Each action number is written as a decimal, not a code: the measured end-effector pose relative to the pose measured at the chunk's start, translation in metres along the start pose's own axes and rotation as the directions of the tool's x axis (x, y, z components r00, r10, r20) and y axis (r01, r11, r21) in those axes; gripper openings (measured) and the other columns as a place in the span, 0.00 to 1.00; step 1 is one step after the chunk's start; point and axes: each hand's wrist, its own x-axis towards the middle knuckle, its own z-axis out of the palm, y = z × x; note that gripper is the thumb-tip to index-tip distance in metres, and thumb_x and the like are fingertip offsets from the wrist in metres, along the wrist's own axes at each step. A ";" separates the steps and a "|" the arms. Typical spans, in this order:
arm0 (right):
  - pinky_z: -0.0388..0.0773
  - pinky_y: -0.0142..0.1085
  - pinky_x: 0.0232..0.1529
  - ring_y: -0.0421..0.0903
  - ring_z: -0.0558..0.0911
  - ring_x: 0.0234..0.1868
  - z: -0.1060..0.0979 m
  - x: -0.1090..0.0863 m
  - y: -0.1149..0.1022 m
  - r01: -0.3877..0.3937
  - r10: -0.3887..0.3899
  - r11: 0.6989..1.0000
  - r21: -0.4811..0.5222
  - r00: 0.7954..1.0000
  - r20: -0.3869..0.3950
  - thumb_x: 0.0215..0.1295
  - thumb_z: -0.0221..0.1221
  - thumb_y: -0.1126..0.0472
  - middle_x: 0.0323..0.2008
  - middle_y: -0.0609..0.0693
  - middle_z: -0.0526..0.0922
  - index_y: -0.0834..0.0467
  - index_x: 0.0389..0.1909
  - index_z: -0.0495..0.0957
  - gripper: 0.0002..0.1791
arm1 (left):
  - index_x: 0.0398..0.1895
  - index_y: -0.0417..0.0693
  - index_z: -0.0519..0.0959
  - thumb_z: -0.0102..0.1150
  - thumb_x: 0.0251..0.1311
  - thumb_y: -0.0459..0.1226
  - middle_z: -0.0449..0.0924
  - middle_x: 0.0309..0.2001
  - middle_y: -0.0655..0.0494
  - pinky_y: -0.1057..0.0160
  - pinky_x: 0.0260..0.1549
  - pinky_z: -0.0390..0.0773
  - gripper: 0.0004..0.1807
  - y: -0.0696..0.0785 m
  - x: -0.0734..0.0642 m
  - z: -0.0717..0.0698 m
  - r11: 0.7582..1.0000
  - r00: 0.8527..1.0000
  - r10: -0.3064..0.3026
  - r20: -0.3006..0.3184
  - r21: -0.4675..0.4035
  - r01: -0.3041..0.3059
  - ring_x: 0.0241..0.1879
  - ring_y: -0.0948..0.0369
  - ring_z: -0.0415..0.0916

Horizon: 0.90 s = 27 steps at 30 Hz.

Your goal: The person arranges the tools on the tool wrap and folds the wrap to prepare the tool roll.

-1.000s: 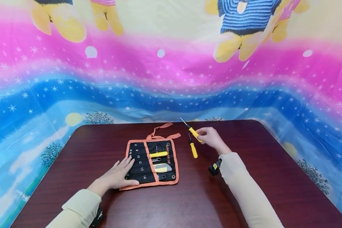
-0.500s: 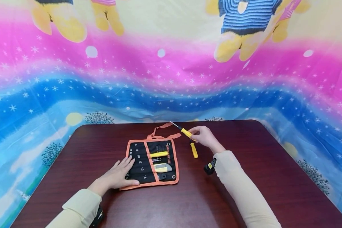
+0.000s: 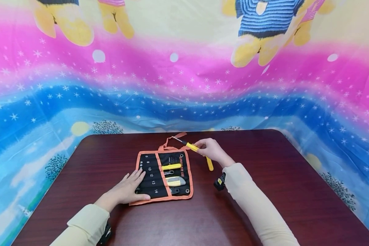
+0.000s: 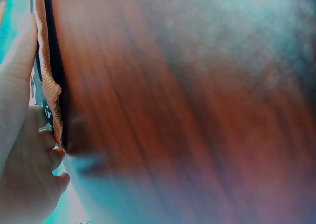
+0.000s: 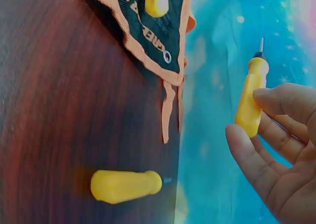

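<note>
At the lower left, the left hand [image 3: 127, 188] rests with fingers extended, gripping nothing, on the left edge of a black fabric tool pouch with orange trim [image 3: 158, 175]. The pouch, at lower centre, holds a grey-and-yellow utility knife [image 3: 176, 181] and a yellow plastic handle [image 3: 171, 166]. Right of it, a yellow-handled screwdriver [image 3: 209, 164] lies on the dark reddish-brown table [image 3: 249, 136]. Right of centre, the right hand [image 3: 212, 149] pinches a second yellow-handled screwdriver with a silver shaft [image 3: 192, 147], its tip toward the upper left. Orange fabric ties [image 3: 181, 134] trail beyond the pouch; a snowflake-printed backdrop [image 3: 172, 85] fills the upper frame.
</note>
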 end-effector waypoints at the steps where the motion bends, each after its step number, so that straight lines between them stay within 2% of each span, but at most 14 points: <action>1: 0.78 0.49 0.35 0.56 0.77 0.30 0.002 0.001 0.000 0.002 -0.002 1.000 -0.006 1.000 0.004 0.59 0.59 0.68 0.34 0.52 0.78 0.59 0.44 0.81 0.12 | 0.69 0.36 0.52 0.54 0.48 0.66 0.47 0.69 0.38 0.42 0.62 0.43 0.55 0.000 0.000 0.000 1.000 1.000 0.002 -0.001 0.004 -0.002 0.68 0.45 0.42; 4: 0.78 0.49 0.34 0.54 0.77 0.28 0.007 0.003 0.000 -0.007 0.007 1.000 -0.023 1.000 0.014 0.59 0.59 0.68 0.35 0.52 0.78 0.58 0.44 0.82 0.12 | 0.69 0.36 0.52 0.54 0.48 0.66 0.47 0.69 0.38 0.42 0.62 0.43 0.55 -0.001 0.000 0.001 1.000 1.000 0.004 -0.001 0.004 -0.004 0.68 0.45 0.42; 8: 0.79 0.43 0.32 0.51 0.77 0.29 0.014 0.005 0.001 -0.013 0.015 0.998 -0.056 1.000 0.027 0.58 0.60 0.68 0.35 0.51 0.78 0.57 0.43 0.82 0.12 | 0.69 0.37 0.52 0.54 0.48 0.66 0.47 0.69 0.38 0.42 0.62 0.43 0.55 -0.002 0.001 0.001 1.000 1.000 0.001 0.000 0.001 -0.001 0.68 0.45 0.42; 15: 0.77 0.33 0.31 0.44 0.76 0.32 0.024 0.006 0.003 0.053 -0.045 0.989 -0.136 0.997 0.057 0.56 0.62 0.69 0.33 0.48 0.80 0.57 0.40 0.83 0.11 | 0.69 0.36 0.52 0.54 0.48 0.66 0.47 0.69 0.38 0.43 0.62 0.43 0.55 -0.001 0.000 0.001 1.000 1.000 -0.002 0.005 -0.004 0.002 0.68 0.45 0.42; 20: 0.78 0.36 0.35 0.43 0.76 0.32 0.028 0.005 0.003 0.086 -0.072 0.983 -0.162 0.994 0.088 0.56 0.62 0.69 0.35 0.47 0.81 0.57 0.40 0.83 0.11 | 0.69 0.36 0.52 0.54 0.48 0.66 0.47 0.69 0.38 0.43 0.62 0.43 0.55 -0.001 0.000 0.001 1.000 1.000 -0.010 0.007 -0.002 0.010 0.68 0.45 0.42; 22: 0.74 0.41 0.47 0.42 0.77 0.33 0.029 0.005 0.003 0.111 -0.093 0.977 -0.185 0.991 0.099 0.56 0.63 0.69 0.35 0.47 0.81 0.57 0.40 0.83 0.11 | 0.69 0.36 0.53 0.55 0.48 0.66 0.48 0.69 0.38 0.43 0.62 0.43 0.55 -0.001 0.000 0.001 1.000 1.000 -0.009 0.004 -0.004 0.009 0.68 0.45 0.42; 25: 0.72 0.45 0.49 0.43 0.77 0.33 0.032 0.005 0.003 0.131 -0.109 0.972 -0.194 0.987 0.122 0.56 0.63 0.69 0.35 0.47 0.82 0.58 0.41 0.83 0.11 | 0.69 0.37 0.53 0.54 0.48 0.66 0.48 0.69 0.38 0.43 0.62 0.43 0.55 -0.001 0.001 0.001 1.000 1.000 -0.010 0.001 -0.003 0.010 0.68 0.45 0.42; 27: 0.73 0.42 0.48 0.43 0.77 0.32 0.033 0.005 0.003 0.138 -0.112 0.971 -0.197 0.984 0.136 0.56 0.62 0.70 0.34 0.48 0.82 0.58 0.41 0.83 0.11 | 0.69 0.36 0.53 0.55 0.48 0.66 0.48 0.69 0.38 0.42 0.62 0.43 0.55 -0.001 0.001 0.001 1.000 1.000 -0.008 -0.002 -0.004 0.008 0.68 0.45 0.43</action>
